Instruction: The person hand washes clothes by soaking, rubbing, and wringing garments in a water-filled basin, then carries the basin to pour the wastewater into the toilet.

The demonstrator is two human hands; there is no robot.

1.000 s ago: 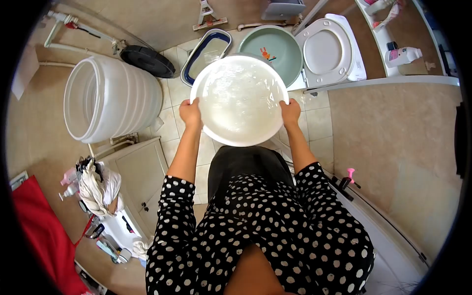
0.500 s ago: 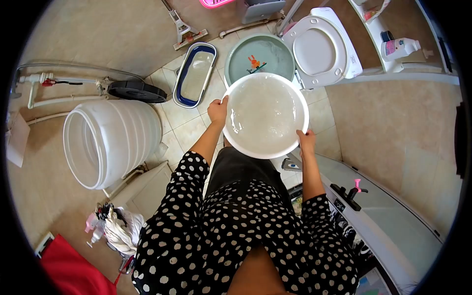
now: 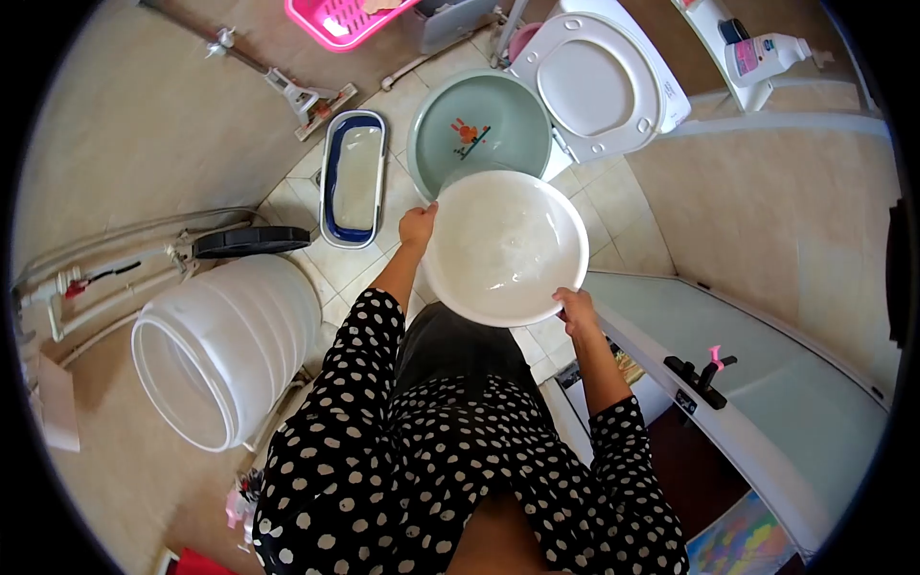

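Note:
A round white basin [image 3: 508,220] with water in it is held in front of my body. My left hand [image 3: 418,226] grips its left rim, fingers closed round the edge. At the lower right rim, my right hand [image 3: 576,312] is closed on the basin too. The basin looks tilted away from me, and a clear sheet of water [image 3: 471,170] seems to run over its far rim. Just beyond is a larger pale green basin [image 3: 436,134] with an orange rabbit picture on its bottom; the white basin overlaps its near edge.
A blue-and-white rectangular tub [image 3: 356,182] holding cloudy liquid stands on the tiled floor at left. Beyond are a toilet [image 3: 599,91], a pink basket [image 3: 337,27] and a squeegee mop [image 3: 305,101]. A big translucent barrel [image 3: 235,340] is left; a glass door [image 3: 757,383] is right.
The white basin has tipped toward the green basin, and its water level looks lower. Both hands keep their grip. The view has shifted, showing more of the pink basket.

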